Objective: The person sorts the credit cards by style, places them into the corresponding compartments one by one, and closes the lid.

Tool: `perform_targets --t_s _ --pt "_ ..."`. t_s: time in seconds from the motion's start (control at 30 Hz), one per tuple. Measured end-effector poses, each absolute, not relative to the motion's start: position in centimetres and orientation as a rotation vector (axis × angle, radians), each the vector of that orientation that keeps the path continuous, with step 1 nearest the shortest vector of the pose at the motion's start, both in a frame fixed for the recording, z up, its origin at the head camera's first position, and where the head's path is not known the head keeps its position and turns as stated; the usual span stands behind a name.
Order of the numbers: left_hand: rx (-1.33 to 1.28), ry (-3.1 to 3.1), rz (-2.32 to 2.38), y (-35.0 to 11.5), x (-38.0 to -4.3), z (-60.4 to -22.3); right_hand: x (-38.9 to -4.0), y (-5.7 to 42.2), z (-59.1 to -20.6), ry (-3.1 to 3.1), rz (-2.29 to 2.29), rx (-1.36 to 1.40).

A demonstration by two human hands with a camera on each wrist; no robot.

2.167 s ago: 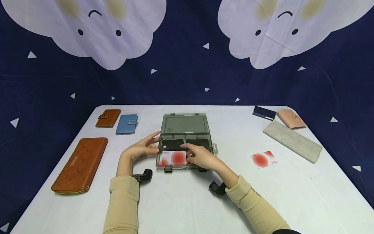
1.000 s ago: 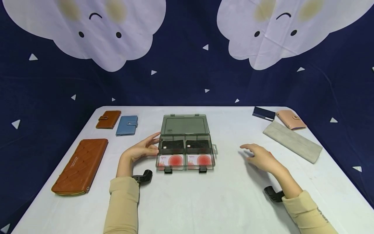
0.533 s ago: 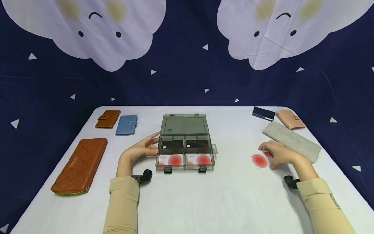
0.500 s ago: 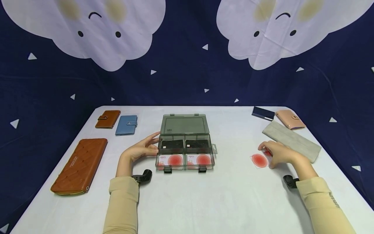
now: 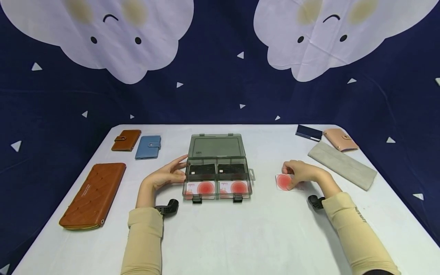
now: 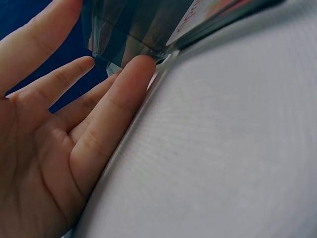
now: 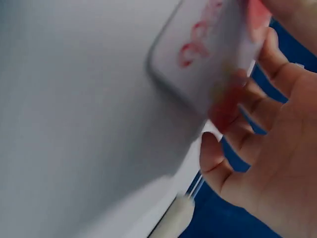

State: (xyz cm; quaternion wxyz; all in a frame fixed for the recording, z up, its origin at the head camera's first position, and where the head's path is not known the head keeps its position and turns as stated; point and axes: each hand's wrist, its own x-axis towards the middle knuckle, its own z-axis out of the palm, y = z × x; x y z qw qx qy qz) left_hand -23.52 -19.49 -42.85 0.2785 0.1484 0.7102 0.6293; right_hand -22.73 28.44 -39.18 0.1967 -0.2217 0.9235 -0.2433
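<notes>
A translucent green-grey plastic box lies on the table with its lid raised at the back. Black cards sit in its rear compartments, and red-and-white cards in its front ones. Against the box's left wall rests my left hand, fingers mostly straight; the left wrist view shows the thumb touching the corner. To the right of the box, my right hand pinches a red-and-white card between thumb and fingers. In the right wrist view that card is tilted and partly hidden by fingers.
At left lie a large brown wallet, a small brown card holder and a blue one. At right are a dark blue card case, a pink holder and a grey pouch on the white table.
Released from a card in the box's front left compartment, my right hand has moved right, taken the loose card off the table and brought it leftward. My left hand stays at the box.
</notes>
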Motion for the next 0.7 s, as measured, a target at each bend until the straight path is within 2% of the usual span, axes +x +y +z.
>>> perform_targets --t_s 0.27,0.5,0.7 --pt "0.41 1.911 1.682 -19.4 -23.6 -42.9 -23.6 26.0 -39.6 2.373 -1.02 -0.553" --pt "0.404 1.91 1.681 -19.4 -23.5 -42.9 -23.0 25.5 -38.2 2.479 -1.05 -0.548" --pt "0.404 1.907 1.684 -19.5 -23.5 -42.9 -22.2 23.6 -36.3 2.586 -1.268 -0.44"
